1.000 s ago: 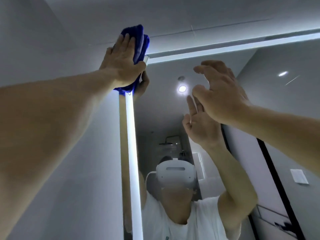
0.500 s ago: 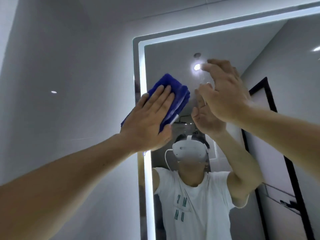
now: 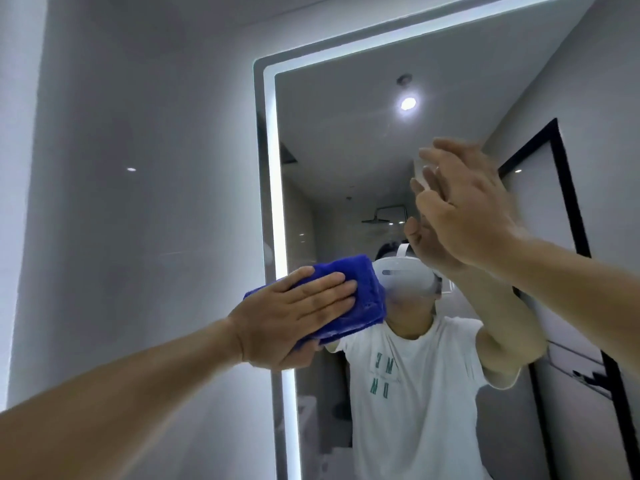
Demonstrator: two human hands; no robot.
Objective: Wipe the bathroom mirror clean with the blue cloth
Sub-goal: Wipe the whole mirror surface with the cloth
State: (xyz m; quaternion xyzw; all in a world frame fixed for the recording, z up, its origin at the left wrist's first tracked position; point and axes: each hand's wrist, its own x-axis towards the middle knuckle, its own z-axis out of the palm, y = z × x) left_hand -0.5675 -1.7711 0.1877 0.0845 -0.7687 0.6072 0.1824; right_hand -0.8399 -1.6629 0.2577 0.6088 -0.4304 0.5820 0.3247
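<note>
The left arm stretches forward from the lower left; the left grip [image 3: 294, 313] lies flat, fingers straight and together, pressing the blue cloth [image 3: 363, 292]; the right grip [image 3: 467, 209] is raised higher, fingers loosely spread, holding nothing.

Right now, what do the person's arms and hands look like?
The left hand and right hand are ungloved, with no watch or bracelet seen. Both forearms are bare; the mirror shows a white short-sleeved T-shirt.
</note>
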